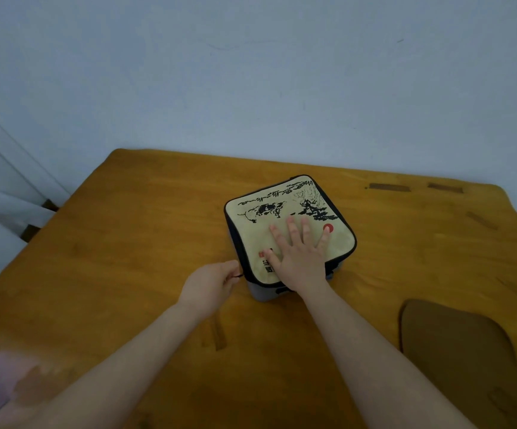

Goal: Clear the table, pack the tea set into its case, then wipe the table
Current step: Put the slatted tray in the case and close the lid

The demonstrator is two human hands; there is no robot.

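Note:
The tea set case [285,209] lies flat in the middle of the wooden table [127,243], lid down. Its beige top carries a black ink drawing and a red dot, with a dark zip band round the edge and a grey base. My right hand [300,252] presses flat on the lid with fingers spread. My left hand [212,281] is at the case's near left corner and pinches the small dark zip pull there. The case's contents are hidden.
A dark brown cloth mat [458,357] lies flat at the table's near right. The table's far edge meets a pale wall. At the left past the table edge are white panels and dark chair parts [39,221].

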